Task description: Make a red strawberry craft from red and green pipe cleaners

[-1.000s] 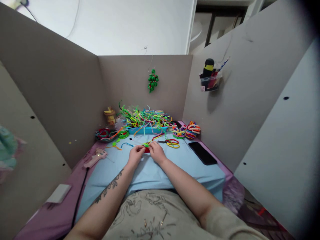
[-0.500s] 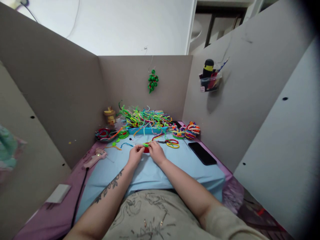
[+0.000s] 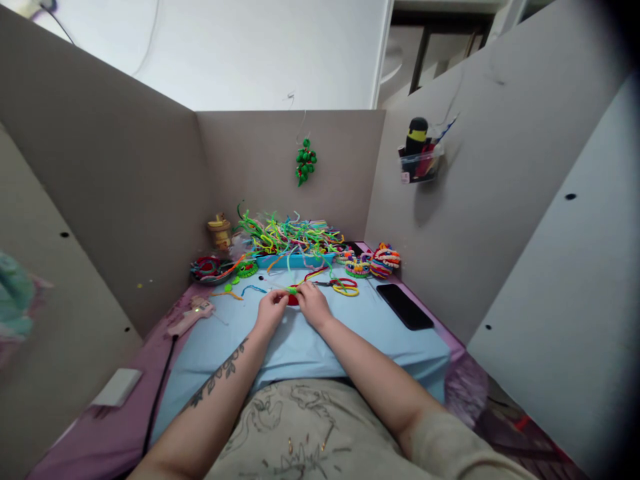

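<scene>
Close together at the middle of the blue cloth (image 3: 300, 340), both my hands pinch a small red and green piece (image 3: 293, 299) that looks made of fuzzy craft stems. My left hand (image 3: 271, 309) is closed on its left side, and my right hand (image 3: 313, 304) grips the right side with fingers curled over the top. The fingers hide much of the piece. Just beyond my right hand lie scissors (image 3: 346, 288) with red and yellow handles, beside some loose red and green strands.
A blue tray (image 3: 295, 261) heaped with colourful fuzzy stems stands at the back. To the left lie a pink glue gun (image 3: 193, 315) and a dark bowl (image 3: 213, 275). A black phone (image 3: 405, 307) and striped woven balls (image 3: 385, 260) are on the right. Grey panels enclose the table.
Both hands stay in nearly the same place on the red and green piece, with only a slight shift of the fingers.
</scene>
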Available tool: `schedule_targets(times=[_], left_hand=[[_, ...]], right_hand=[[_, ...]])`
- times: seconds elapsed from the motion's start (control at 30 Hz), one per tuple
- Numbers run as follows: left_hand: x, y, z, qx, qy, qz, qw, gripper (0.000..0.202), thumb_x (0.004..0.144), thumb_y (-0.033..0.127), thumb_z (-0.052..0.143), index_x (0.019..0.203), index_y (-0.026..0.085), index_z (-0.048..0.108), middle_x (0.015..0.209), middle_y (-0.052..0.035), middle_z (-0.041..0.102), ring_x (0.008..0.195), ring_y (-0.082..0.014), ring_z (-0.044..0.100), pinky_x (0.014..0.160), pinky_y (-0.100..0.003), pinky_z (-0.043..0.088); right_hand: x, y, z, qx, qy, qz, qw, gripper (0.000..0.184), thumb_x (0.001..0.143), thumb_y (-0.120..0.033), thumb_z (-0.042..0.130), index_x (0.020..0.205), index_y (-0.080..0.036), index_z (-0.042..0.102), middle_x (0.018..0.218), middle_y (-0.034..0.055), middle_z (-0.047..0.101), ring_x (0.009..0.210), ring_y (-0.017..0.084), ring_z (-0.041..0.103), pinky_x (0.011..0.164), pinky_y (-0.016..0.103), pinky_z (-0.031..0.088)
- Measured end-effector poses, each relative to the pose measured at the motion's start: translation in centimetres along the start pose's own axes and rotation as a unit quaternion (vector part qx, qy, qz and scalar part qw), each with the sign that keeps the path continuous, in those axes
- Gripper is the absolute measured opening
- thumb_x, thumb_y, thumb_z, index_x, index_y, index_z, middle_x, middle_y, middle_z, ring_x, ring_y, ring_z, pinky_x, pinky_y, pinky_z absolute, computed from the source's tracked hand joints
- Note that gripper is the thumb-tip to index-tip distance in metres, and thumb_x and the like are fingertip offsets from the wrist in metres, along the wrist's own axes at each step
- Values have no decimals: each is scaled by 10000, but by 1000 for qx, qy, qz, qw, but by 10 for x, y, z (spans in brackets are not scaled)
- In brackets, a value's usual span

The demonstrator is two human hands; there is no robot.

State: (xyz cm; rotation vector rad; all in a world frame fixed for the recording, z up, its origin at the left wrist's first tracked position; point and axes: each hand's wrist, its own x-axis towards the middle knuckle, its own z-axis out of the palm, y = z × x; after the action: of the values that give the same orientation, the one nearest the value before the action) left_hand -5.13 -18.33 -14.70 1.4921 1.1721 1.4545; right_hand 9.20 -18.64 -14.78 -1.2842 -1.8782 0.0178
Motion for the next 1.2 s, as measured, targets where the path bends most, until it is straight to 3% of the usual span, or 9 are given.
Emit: schedule_targets(times=[0.4, 0.67, 1.2], left_hand=[[-3, 6, -2, 83, 10, 44, 996, 205, 677, 349, 627, 711, 160, 699, 684, -51, 684, 679, -191, 602, 694, -295, 453], [-4, 11, -6, 135, 63, 6, 989, 327, 701, 435, 619, 494, 182, 625, 472, -14, 577, 548, -173, 534, 563, -260, 371], [3, 0, -7, 51, 87, -21, 995, 314, 728, 451, 572, 628, 156, 613, 567, -11, 590, 549, -147, 518, 536, -243, 382]], right_hand=[[-1, 1, 3, -50, -9, -26, 998, 107, 851, -143, 505, 841, -197, 596, 891, 62, 584, 857, 201, 526, 761, 299, 409], [-1, -4, 7, -120, -32, -81, 989, 94, 843, -162, 536, 919, -183, 587, 945, 96, 605, 900, 231, 531, 778, 334, 401], [-5, -5, -1, -2, -1, -28, 1000, 160, 831, -201, 536, 986, -181, 568, 973, 74, 601, 928, 202, 532, 832, 306, 419]])
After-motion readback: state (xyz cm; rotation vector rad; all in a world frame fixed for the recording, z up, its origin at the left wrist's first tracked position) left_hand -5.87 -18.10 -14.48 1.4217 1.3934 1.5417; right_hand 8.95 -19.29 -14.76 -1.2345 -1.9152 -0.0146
